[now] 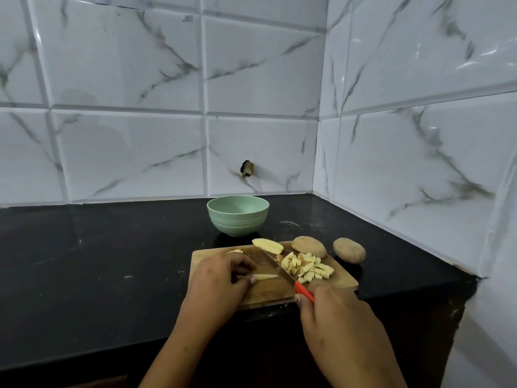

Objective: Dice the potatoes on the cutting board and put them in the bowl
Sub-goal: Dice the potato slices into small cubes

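Dicing midway: left hand (pixel 221 278) pinches potato strip (pixel 265 276) at board (pixel 268 292) centre; right hand (pixel 333 312) grips knife (pixel 277 266). Dice (pixel 307 268) heaped on board's right; half (pixel 267 245) and two whole potatoes (pixel 309 247) uncut. Bowl (pixel 237 222) behind board unfilled.

Kitchen corner, domestic in look. Glossy marble-look wall tiles (pixel 251 65) meet beyond the left hand (pixel 218 278) and right hand (pixel 333 312); black stone bench (pixel 98 261) beneath them. Wooden cutting board (pixel 268 291) under both, diced potato (pixel 307 268) and green bowl (pixel 237 222) beyond.
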